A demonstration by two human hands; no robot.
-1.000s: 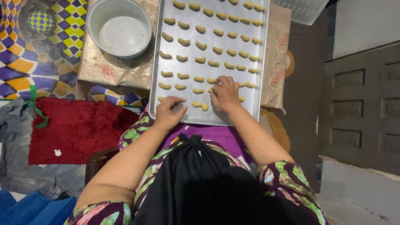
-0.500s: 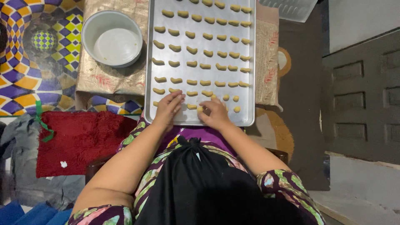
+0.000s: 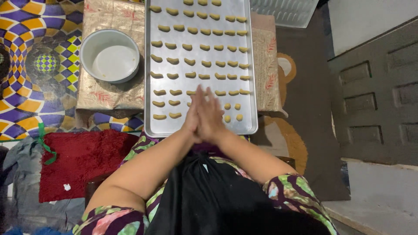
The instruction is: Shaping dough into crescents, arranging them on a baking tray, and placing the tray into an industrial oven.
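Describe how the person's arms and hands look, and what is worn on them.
Both arms are bare from the short sleeves down. The sleeves are dark fabric with a floral print in green, pink and purple. The left hand and right hand wear no gloves; no rings, bracelets or watch are visible.

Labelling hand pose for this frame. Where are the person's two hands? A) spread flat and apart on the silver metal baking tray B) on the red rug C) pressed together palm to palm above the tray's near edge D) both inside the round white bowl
C: the left hand and right hand meet palm to palm over the near edge of the silver metal baking tray, apart from the round white bowl.
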